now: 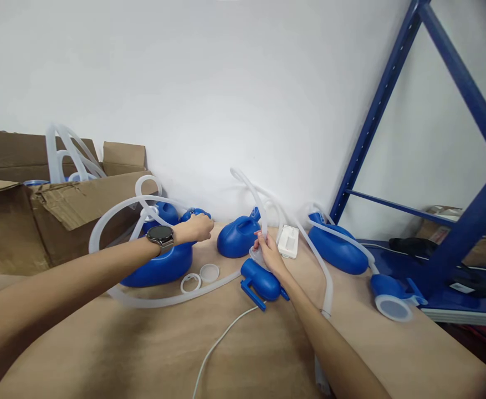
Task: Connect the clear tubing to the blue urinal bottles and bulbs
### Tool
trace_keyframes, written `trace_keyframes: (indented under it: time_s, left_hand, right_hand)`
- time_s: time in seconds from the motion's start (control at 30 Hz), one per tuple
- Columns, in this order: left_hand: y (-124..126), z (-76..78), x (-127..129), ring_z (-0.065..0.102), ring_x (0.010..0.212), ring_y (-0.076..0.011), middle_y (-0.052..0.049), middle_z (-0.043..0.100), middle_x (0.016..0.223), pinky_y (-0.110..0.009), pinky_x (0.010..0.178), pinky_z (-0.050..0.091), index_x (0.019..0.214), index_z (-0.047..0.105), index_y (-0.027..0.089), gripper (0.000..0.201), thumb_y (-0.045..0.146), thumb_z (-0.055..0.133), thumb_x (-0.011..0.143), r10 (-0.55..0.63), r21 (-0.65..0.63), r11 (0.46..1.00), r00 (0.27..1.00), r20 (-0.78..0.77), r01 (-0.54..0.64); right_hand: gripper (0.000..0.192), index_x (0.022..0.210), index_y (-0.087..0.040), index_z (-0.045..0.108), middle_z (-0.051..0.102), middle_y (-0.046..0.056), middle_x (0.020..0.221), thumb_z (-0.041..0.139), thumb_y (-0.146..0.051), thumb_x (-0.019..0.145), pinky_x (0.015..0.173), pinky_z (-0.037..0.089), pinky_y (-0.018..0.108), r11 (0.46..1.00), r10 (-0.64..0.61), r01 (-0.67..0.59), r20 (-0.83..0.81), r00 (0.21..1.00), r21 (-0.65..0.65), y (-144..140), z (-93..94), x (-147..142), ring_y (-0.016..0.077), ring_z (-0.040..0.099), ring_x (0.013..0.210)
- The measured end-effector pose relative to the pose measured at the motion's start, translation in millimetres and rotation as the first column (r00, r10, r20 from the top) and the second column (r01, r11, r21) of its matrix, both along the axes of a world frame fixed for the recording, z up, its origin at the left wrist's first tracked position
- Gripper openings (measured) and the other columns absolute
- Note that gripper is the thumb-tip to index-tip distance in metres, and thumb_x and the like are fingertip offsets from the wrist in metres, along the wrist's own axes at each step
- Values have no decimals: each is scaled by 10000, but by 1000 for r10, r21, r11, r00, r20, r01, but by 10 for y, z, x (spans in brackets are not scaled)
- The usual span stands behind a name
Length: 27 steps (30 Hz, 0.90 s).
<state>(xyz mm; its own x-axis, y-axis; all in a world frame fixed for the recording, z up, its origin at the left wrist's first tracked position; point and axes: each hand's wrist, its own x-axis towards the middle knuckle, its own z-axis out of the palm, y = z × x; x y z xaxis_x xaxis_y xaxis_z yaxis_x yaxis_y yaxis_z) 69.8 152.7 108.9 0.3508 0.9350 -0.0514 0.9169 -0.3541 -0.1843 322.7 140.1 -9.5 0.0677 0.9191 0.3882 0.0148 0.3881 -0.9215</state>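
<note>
The left arm stretches straight out across the bench (151,354), a dark watch (160,236) on the wrist. The left hand (195,228) is curled narrow, knuckles up, resting on the neck of a blue bottle (159,266) that lies on its side; whether the fingers truly clamp the neck cannot be told. The bottle's body sits just below the hand, toward 7 o'clock.

The right forearm comes up from the lower edge at about 5 o'clock, wrist slightly bent. The right hand (269,252) is pinched shut around a clear tube (254,195), which rises from the fingers and arcs toward 11 o'clock. Directly beneath this hand, touching it, lies a small blue funnel piece (260,281) with a handle.

Between the two hands, a second blue bottle (236,237) rests by the wall. A white ring (190,283) and a clear cap (209,272) lie side by side at 4 o'clock from the left hand. A white box (288,241) sits just beside the right hand at 2 o'clock. Farther out: a third blue bottle (336,248) at 3 o'clock, an open cardboard box (60,210) at 9 o'clock, and a blue rack (467,221) far right.
</note>
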Motion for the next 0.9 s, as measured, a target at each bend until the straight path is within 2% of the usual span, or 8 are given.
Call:
trace_keyframes:
  time_s: [0.2, 0.33, 0.43, 0.53, 0.6, 0.67, 0.77, 0.9]
  left_hand:
    - [-11, -148, -95, 548, 969, 84, -33, 654, 901, -118, 1073, 525, 970, 621, 34, 692, 664, 391, 799, -49, 32, 998, 998, 29, 48]
    - [-109, -215, -141, 487, 903, 65, -69, 661, 957, -158, 1100, 463, 928, 652, 50, 651, 577, 277, 856, -169, 96, 982, 983, 69, 162]
    - [-202, -215, -116, 476, 925, 25, -90, 663, 972, -190, 1112, 417, 917, 677, 91, 674, 611, 255, 836, -226, 146, 967, 969, 100, 210]
    - [-303, -147, -151, 488, 1143, -30, -89, 631, 1157, -190, 1136, 401, 1061, 662, 145, 765, 738, 284, 759, -248, 212, 954, 957, 148, 215]
    - [-366, -87, -249, 449, 1300, -70, -80, 543, 1349, -200, 1184, 394, 1226, 595, 194, 863, 808, 297, 699, -231, 253, 950, 956, 181, 181]
    - [-413, -50, -391, 451, 1347, -100, -74, 491, 1426, -218, 1205, 400, 1331, 520, 229, 965, 867, 306, 640, -180, 260, 957, 963, 200, 125]
    - [-432, -85, -600, 558, 1223, -84, -67, 565, 1359, -178, 1120, 447, 1369, 499, 252, 1053, 921, 350, 570, -103, 185, 980, 976, 194, 67]
    - [-383, -218, -719, 635, 1104, -44, -16, 615, 1337, -112, 985, 482, 1396, 466, 305, 972, 872, 448, 606, -71, 62, 996, 981, 178, 61]
  right_hand:
    - [666, 1058, -185, 557, 552, -3, 699, 525, -807, 822, 732, 473, 345, 999, -34, 31, 95, 995, 27, -25, 15, 2, 190, 562, 684]
    - [557, 1172, -188, 555, 598, 3, 727, 564, -655, 870, 746, 458, 350, 999, -31, 23, 208, 978, 36, -87, 99, -54, 204, 594, 710]
    - [529, 1269, -208, 533, 636, 12, 827, 609, -541, 864, 769, 458, 353, 998, -1, -16, 286, 958, 57, -115, 216, -178, 208, 613, 748]
    - [343, 1055, -197, 639, 661, 33, 895, 644, -470, 847, 835, 447, 350, 988, 81, -122, 368, 926, 90, -113, 356, -394, 216, 613, 844]
    - [279, 944, -184, 652, 675, 43, 924, 623, -450, 865, 874, 441, 344, 975, 138, -196, 401, 905, 107, -92, 427, -565, 220, 611, 903]
    - [288, 972, -174, 650, 685, 48, 972, 607, -443, 878, 895, 443, 339, 960, 188, -256, 415, 890, 115, -57, 467, -728, 217, 614, 937]
    - [342, 1032, -156, 648, 688, 58, 1020, 644, -450, 858, 886, 454, 339, 932, 274, -349, 442, 854, 98, -6, 485, -903, 216, 618, 946]
    - [381, 1021, -135, 668, 687, 69, 1015, 677, -474, 848, 872, 459, 340, 886, 375, -459, 491, 786, 58, -3, 517, -981, 218, 619, 944]
